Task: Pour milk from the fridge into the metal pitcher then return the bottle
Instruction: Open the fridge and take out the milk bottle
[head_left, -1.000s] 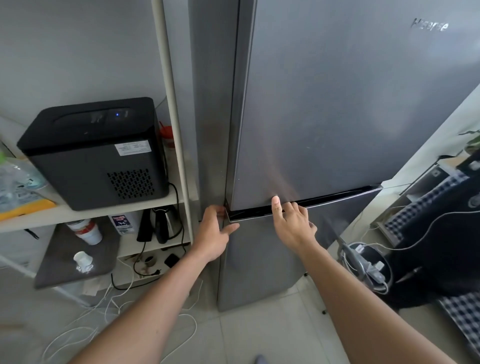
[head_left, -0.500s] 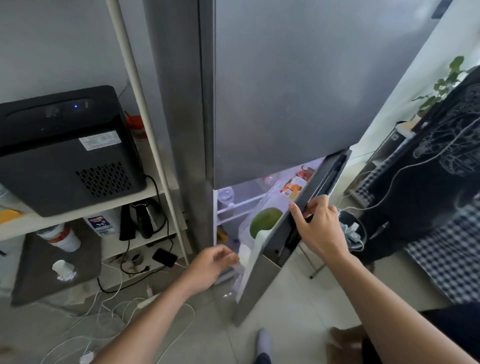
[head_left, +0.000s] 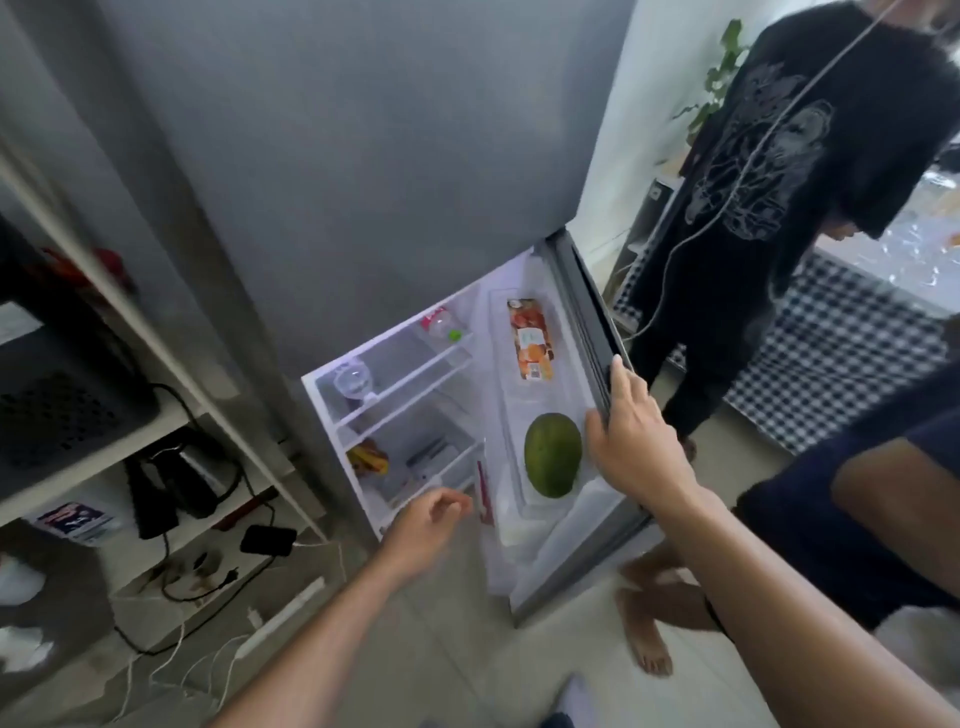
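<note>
The grey fridge (head_left: 363, 156) has its lower door (head_left: 587, 312) swung open to the right. My right hand (head_left: 631, 441) grips that door's edge. My left hand (head_left: 426, 525) hovers loosely curled and empty in front of the lower shelves (head_left: 415, 374). The door bins hold an orange juice carton (head_left: 531, 340) and a green melon (head_left: 552, 454). A pale white shape (head_left: 519, 532) lies in the bottom door bin; I cannot tell what it is. No metal pitcher is in view.
A person in a black shirt (head_left: 779, 182) stands right behind the open door. A bare foot (head_left: 644, 644) rests on the floor by the door's lower corner. The white shelf unit (head_left: 156, 332) on the left holds a kettle (head_left: 192, 467). Cables (head_left: 208, 587) trail across the floor.
The lower fridge door went from closed to wide open, pulled by my right hand. My left hand left the door's corner and now hovers before the shelves. The view turned right.
</note>
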